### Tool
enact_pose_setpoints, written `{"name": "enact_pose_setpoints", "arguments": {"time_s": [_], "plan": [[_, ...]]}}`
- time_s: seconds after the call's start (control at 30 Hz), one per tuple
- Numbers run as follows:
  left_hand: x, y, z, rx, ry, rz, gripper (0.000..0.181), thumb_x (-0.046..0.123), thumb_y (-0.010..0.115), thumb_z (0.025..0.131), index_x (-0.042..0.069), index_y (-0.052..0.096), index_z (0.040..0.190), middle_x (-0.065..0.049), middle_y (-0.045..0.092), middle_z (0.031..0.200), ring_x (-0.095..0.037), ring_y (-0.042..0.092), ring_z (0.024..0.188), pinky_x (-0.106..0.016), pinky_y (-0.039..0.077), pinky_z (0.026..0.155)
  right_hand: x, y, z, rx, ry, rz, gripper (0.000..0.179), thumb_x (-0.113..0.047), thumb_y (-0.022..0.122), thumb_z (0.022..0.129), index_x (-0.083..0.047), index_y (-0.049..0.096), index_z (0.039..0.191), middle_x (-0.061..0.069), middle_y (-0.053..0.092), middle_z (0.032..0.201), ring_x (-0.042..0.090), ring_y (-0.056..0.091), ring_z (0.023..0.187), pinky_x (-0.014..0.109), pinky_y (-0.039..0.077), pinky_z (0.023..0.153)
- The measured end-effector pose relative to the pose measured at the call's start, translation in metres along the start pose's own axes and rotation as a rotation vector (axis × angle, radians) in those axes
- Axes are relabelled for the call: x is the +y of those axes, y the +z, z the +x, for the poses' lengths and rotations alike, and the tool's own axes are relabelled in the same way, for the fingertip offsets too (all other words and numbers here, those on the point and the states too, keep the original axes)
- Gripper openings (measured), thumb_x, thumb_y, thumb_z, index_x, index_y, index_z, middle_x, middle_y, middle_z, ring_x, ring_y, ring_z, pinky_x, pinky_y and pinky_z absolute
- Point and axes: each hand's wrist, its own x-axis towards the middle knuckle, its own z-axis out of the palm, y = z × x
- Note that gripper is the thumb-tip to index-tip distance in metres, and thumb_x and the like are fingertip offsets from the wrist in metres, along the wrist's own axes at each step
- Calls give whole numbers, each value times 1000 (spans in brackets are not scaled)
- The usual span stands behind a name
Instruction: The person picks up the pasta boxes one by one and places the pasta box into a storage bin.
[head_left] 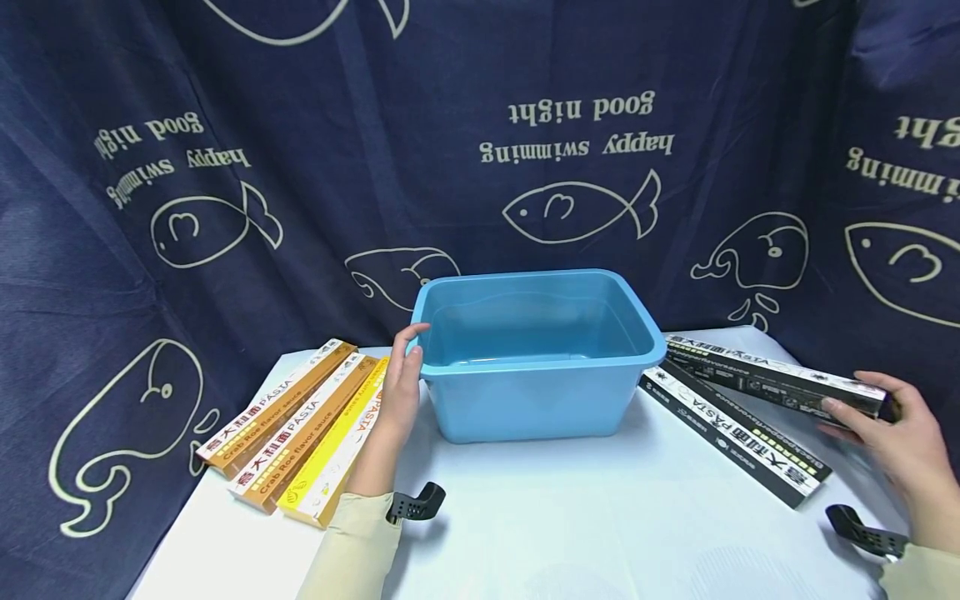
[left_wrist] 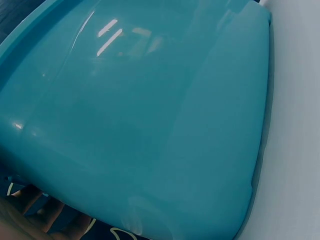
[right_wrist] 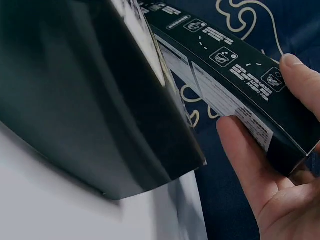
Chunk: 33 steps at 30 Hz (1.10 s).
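A blue plastic bin stands upright in the middle of the table, its inside showing no contents. My left hand holds the bin's left rim, with fingertip and thumb at the edge; in the left wrist view its fingers lie along the bin's outer side. At the far right my right hand grips the near end of a black pasta box, thumb on one face and fingers on another. The box slants, its far end close to the bin. A second black pasta box lies below it, large in the right wrist view.
Left of the bin, two orange-and-white pasta boxes and a yellow-and-white pasta box lie side by side on the white table. A navy curtain with fish and whale drawings hangs behind. Both wrists carry black straps.
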Motion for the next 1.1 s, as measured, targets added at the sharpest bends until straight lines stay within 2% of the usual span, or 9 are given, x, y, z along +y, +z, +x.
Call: {"name": "enact_pose_setpoints", "arguments": {"time_s": [0.13, 0.23, 0.33, 0.6, 0.83, 1.1], "plan": [[0, 0, 0, -2, 0, -10, 45, 37, 31, 103, 25, 42, 145, 0, 30, 161, -24, 27, 151, -59, 22, 121, -3, 2, -1, 21, -30, 45, 57, 18, 68, 81, -21, 59, 122, -12, 49, 109, -7, 64, 77, 19, 57, 57], [0, 0, 0, -2, -5, -13, 44, 38, 31, 103, 26, 42, 144, 0, 30, 161, -24, 27, 150, -59, 22, 121, -4, 3, -1, 38, -36, 33, 56, 17, 68, 82, -20, 60, 123, -14, 48, 111, -10, 59, 81, 16, 57, 59], [0, 1, 0, -2, -8, -9, 45, 39, 31, 103, 27, 41, 144, 1, 30, 162, -24, 27, 150, -59, 22, 121, -5, 4, -1, 65, -26, -6, 54, 14, 69, 83, -21, 61, 124, -16, 46, 113, -9, 55, 82, 15, 56, 59], [0, 2, 1, 2, -15, -9, 44, 38, 31, 103, 28, 42, 144, 2, 30, 162, -23, 27, 150, -59, 23, 121, -10, 7, -2, 123, -3, -22, 49, 10, 68, 87, -23, 63, 123, -18, 46, 112, -8, 54, 83, 13, 55, 58], [1, 3, 0, -2, -24, -10, 44, 40, 30, 103, 29, 41, 144, 2, 30, 162, -23, 27, 150, -59, 23, 121, -11, 8, -2, 131, -11, 55, 43, 10, 65, 89, -19, 62, 119, -13, 46, 112, -6, 58, 81, 15, 56, 58], [0, 1, 1, 6, 1, -20, 44, 35, 30, 103, 24, 42, 144, -1, 29, 162, -24, 26, 150, -58, 23, 121, -15, 14, 1, 198, -3, 82, 40, 11, 65, 88, -17, 64, 116, -12, 46, 111, -4, 59, 81, 15, 56, 57]]}}
